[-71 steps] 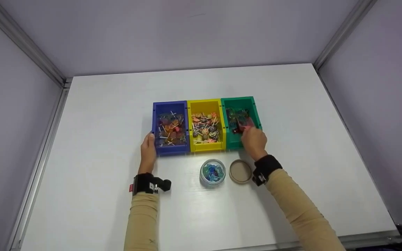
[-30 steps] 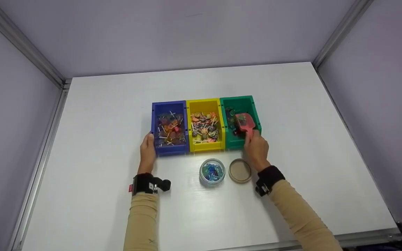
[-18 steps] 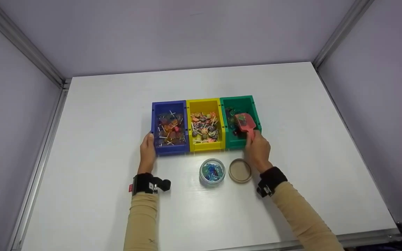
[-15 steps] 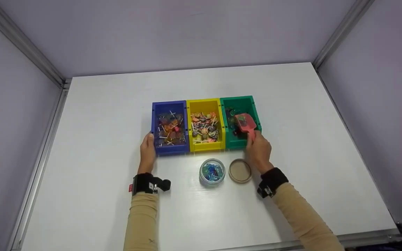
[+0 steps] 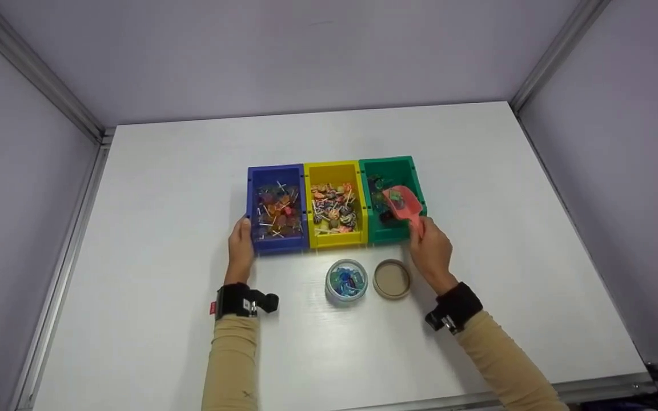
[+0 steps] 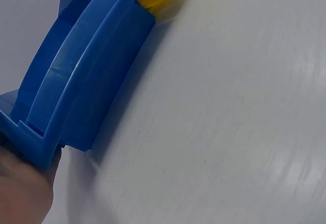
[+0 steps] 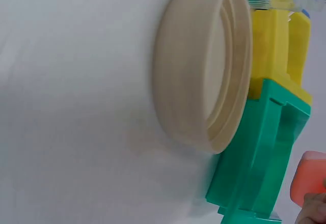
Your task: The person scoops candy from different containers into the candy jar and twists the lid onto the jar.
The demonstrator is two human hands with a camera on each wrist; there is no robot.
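Across the tabletop [image 5: 135, 297], my right hand [image 5: 433, 248] is drawing its gripped scoop [image 5: 411, 209] toward the front edge, lifting out candy [image 5: 396, 197]; my left hand [image 5: 240, 248] is clasping the blue bin [image 5: 281, 245].

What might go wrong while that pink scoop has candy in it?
Candy might slide off the pink scoop if the right grip tilts it. The jar already holds plenty of blue pieces, so adding more could spill some, though its depth is hard to judge. The upturned lid lies close beside the jar and might get knocked.
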